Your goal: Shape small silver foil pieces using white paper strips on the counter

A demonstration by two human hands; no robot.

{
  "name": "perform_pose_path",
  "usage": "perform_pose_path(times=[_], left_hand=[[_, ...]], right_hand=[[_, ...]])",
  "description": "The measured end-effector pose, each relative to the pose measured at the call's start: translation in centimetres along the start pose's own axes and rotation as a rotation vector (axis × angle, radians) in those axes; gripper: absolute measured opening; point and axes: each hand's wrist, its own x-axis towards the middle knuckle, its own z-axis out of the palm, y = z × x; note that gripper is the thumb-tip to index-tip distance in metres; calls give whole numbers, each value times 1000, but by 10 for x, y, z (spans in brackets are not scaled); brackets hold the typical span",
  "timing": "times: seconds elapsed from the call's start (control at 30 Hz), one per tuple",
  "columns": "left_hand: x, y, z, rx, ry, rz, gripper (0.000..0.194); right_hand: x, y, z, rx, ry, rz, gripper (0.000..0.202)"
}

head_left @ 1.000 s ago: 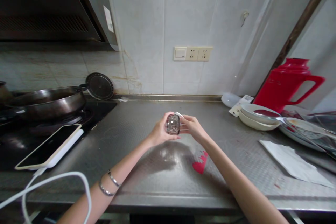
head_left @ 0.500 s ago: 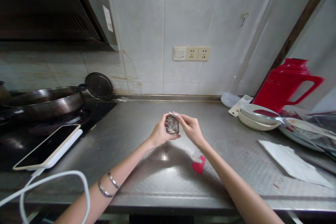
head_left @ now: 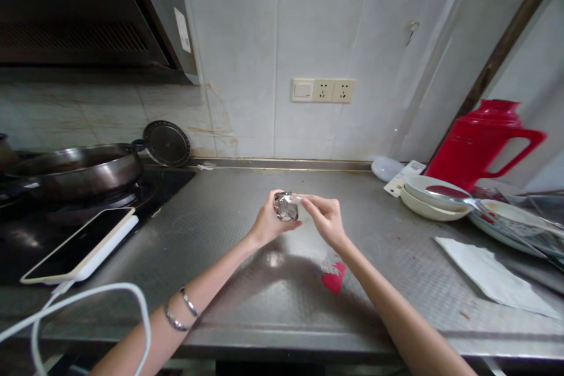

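Above the middle of the steel counter, my left hand [head_left: 265, 224] is wrapped round a small clear, glassy container [head_left: 286, 208] with dark edges and bright reflections. Its open or closed end faces me, but I cannot tell which. My right hand [head_left: 326, 220] is closed in a pinch on a thin whitish piece [head_left: 298, 200] at the container's upper right edge. What that piece is cannot be made out. Below the hands, a torn red scrap [head_left: 335, 278] lies on the counter [head_left: 282, 305].
On the left, a steel pan [head_left: 88, 171] sits on the stove, with a phone [head_left: 79, 245] and white cable [head_left: 136, 294] nearer me. To the right are stacked bowls [head_left: 434, 207], a red thermos jug [head_left: 476, 144], a plate with utensils [head_left: 515, 229] and a white tissue [head_left: 489, 273].
My right hand has drawn slightly right from the container, and more of the whitish piece shows between the fingers. The container has tilted and shifted a little left in my left hand.
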Motion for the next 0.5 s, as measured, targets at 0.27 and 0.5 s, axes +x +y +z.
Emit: perform_pose_path(times=[0.27, 0.5], left_hand=[[-9, 6, 3, 182, -101, 73, 84], [-9, 3, 2, 145, -112, 73, 74]], right_hand=[[6, 3, -1, -103, 107, -86, 25], [3, 1, 0, -90, -117, -132, 25]])
